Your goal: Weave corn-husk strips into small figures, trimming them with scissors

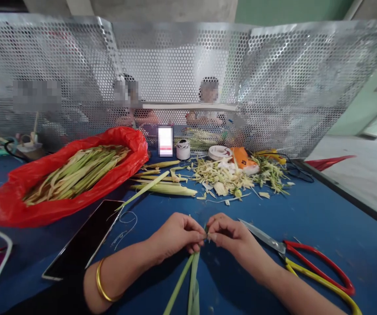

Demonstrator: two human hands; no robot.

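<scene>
Left hand [175, 234] and right hand [229, 234] meet fingertip to fingertip, both pinched shut on long pale-green leaf strips [192, 280] trailing back between the wrists, where a hard pull could likely tear them, while red-and-yellow-handled steel scissors [306, 258] lie just right of the right hand.

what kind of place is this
Probably a shared handcraft workshop: a blue worktable edged by perforated metal screens, a red bag of cut leaf strips, scissors, and other people seated beyond.

Blue table [322, 218], curved perforated metal screen [273, 78] along its far edge, pale green wall [365, 109] to the right, grey floor [349, 166] beyond, concrete wall [162, 8] above, even light
</scene>
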